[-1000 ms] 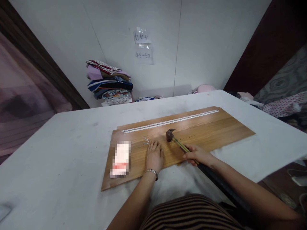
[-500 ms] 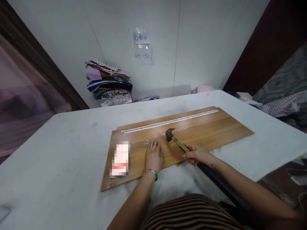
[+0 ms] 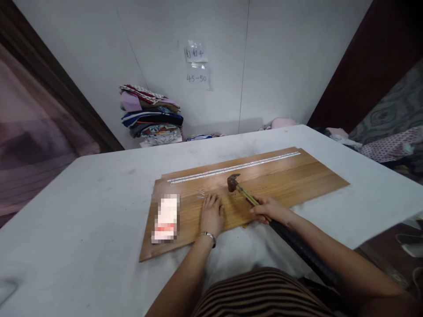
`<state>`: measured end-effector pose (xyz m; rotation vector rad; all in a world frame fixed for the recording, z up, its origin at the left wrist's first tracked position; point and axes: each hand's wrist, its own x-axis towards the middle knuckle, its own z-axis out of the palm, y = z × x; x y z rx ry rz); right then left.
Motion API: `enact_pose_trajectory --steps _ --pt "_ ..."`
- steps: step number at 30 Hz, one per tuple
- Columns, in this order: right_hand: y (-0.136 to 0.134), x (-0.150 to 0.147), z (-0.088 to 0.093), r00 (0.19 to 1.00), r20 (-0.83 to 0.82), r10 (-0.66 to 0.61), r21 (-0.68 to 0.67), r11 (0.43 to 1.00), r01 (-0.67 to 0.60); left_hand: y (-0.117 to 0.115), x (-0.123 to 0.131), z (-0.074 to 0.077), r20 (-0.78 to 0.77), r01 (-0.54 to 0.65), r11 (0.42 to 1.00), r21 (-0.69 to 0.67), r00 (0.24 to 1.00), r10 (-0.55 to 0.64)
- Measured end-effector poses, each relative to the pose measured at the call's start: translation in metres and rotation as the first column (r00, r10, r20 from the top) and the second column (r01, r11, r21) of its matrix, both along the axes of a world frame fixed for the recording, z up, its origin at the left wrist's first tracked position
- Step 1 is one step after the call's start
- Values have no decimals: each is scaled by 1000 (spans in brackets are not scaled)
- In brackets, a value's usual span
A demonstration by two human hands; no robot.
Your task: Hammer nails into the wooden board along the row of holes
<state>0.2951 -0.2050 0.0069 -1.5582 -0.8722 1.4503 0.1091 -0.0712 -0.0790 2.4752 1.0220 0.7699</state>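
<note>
A claw hammer (image 3: 243, 193) with a rusty head is gripped partway along its handle by my right hand (image 3: 270, 210). Its head is over the middle of the wooden board (image 3: 307, 176), by a row of small dark marks (image 3: 259, 190); whether it touches the wood I cannot tell. My left hand (image 3: 212, 215) lies flat on the board, fingers stretched forward and holding nothing. Just beyond those fingertips are several loose nails (image 3: 200, 193). A bracelet (image 3: 210, 237) circles my left wrist.
Along the board's far side runs a pair of pale strips (image 3: 234, 167). A blurred-out phone-shaped object (image 3: 166, 219) lies on its left end. The board rests on a white table (image 3: 99, 207). Folded clothes (image 3: 152, 114) are stacked by the wall, below paper signs (image 3: 197, 78).
The hammer and my right hand have shifted very slightly up and to the left in view. My left hand stays in place on the board.
</note>
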Motion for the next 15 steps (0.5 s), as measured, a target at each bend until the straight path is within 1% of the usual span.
enact_pose_trajectory --steps 2,3,5,7,8,10,11,12,14,15 --pt "7 2 1 999 -16 -30 10 1000 30 1 -1 2 68 15 998 -60 998 -11" --pt "11 2 2 999 -23 -46 23 999 47 0 -1 4 106 21 993 -112 994 -10" --pt "25 3 4 996 -26 -91 65 994 92 0 0 12 182 40 964 -262 983 9" --pt "42 2 7 992 -46 -119 134 983 124 -1 3 26 256 79 897 -434 966 39" --pt "53 -1 9 989 -71 -127 161 977 137 1 5 36 297 111 860 -499 954 49" --pt "76 -9 12 981 -123 -151 214 961 175 8 14 58 372 144 813 -563 924 94" --pt "88 -15 13 975 -137 -177 237 949 206 13 19 70 393 153 781 -606 910 127" --pt "100 -23 13 969 -146 -201 265 935 234 21 24 82 410 183 727 -662 900 146" --pt "121 -42 13 954 -184 -238 336 897 288 38 35 103 423 271 601 -752 897 126" --pt "128 -52 12 950 -195 -244 381 874 303 48 39 112 405 265 570 -778 905 132"
